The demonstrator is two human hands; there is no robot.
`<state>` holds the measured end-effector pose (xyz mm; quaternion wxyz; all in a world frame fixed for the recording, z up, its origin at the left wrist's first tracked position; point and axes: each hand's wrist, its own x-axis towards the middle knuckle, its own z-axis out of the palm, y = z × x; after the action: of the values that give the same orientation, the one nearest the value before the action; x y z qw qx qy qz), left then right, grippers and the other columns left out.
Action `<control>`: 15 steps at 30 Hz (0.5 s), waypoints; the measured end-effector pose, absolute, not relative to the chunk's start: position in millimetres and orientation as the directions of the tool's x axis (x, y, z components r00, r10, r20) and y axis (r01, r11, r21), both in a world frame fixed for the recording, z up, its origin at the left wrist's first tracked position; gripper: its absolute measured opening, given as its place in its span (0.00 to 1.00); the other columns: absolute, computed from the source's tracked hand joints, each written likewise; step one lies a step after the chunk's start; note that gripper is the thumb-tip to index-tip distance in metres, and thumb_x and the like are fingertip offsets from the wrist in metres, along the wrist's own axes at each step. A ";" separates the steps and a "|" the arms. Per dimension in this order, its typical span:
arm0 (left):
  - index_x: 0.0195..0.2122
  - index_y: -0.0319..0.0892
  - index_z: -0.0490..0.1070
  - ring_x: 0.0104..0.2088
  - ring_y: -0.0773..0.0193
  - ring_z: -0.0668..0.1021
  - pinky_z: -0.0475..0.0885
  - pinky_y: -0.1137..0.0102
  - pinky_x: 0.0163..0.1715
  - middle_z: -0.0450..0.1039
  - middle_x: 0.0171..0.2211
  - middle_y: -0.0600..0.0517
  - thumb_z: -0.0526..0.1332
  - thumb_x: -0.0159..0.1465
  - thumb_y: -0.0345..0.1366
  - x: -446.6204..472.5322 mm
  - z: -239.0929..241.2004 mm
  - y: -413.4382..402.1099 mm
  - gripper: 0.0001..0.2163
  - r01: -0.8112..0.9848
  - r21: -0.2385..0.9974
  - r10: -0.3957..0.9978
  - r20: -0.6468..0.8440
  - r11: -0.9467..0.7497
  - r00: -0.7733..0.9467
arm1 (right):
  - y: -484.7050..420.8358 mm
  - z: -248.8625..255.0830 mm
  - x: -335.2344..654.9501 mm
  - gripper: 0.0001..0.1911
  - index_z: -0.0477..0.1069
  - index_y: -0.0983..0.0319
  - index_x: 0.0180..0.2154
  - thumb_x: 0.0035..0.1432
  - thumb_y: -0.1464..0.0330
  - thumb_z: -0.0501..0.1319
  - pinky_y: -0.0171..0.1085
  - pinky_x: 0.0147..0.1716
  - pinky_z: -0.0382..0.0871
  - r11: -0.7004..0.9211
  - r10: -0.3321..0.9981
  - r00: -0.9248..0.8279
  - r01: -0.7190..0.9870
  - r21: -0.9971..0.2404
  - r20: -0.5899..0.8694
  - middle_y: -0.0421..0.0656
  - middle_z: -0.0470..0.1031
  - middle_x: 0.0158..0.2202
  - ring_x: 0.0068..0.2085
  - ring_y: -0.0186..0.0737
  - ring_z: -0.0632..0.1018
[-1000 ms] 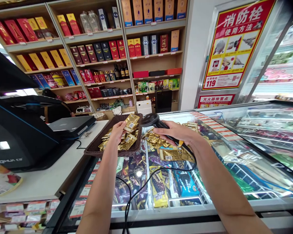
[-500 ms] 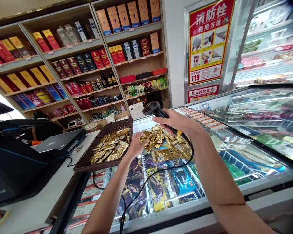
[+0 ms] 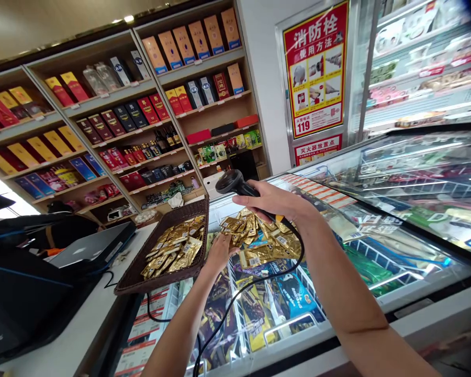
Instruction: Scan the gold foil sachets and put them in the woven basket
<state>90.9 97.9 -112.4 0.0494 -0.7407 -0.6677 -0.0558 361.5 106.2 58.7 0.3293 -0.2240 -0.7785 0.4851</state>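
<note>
My right hand is wrapped round the handle of a black barcode scanner, whose head points left above a loose pile of small gold packets. The packets lie on the glass top of a freezer. At the pile's left edge, my left hand has its fingers closed on a gold packet, partly hidden by the hand. Left of it stands a brown wicker basket holding many more gold packets. The scanner's black cable hangs from my right hand and loops across the glass.
Under the glass are wire baskets with wrapped frozen goods. A counter with a dark checkout machine is at the left. Shelves with boxed bottles line the back, beside a red fire-hydrant sign.
The camera view has shifted slightly. My left hand sits lower against the pile's left edge, and the scanner in my right hand appears a little farther left.
</note>
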 end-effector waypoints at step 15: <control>0.36 0.43 0.76 0.41 0.60 0.78 0.70 0.70 0.37 0.77 0.42 0.47 0.63 0.62 0.48 54.0 -14.7 67.4 0.13 0.736 0.625 0.812 0.554 -0.259 -0.185 | 103.2 53.1 353.5 0.23 0.60 0.59 0.33 0.57 0.48 0.65 0.30 0.16 0.56 0.409 0.692 -0.675 0.073 -0.910 0.256 0.33 0.64 0.20 0.16 0.27 0.64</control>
<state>54.0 67.4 -14.7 -0.0399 -0.6371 -0.6073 -0.4729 353.5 103.2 53.1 0.3191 -0.2465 -0.7762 0.4847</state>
